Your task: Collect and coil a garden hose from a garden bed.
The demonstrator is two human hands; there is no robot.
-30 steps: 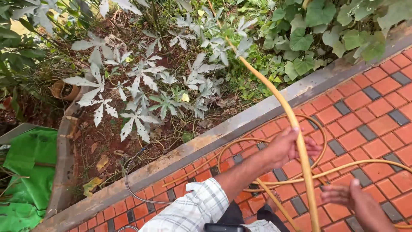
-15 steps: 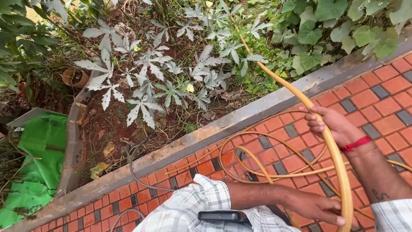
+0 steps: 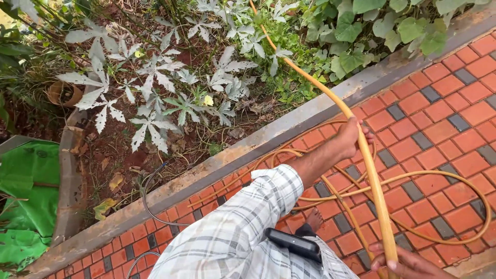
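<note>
Change: left hand (image 3: 350, 138) has moved up the hose (image 3: 361, 150) since half a second ago, when it sat low near the body; right hand (image 3: 408, 264) has dropped from the high grip to the bottom edge, so the hands swap places along the hose
Left hand: fingers curled around the hose, near the grey kerb (image 3: 248, 150)
Hose: yellow-orange, smooth, taut from the leafy bed (image 3: 170, 98) down between both hands; slack loops lie on the red paving (image 3: 439, 119)
Right hand: fingers closed around the hose at the lower end, partly cut off by the frame
</note>
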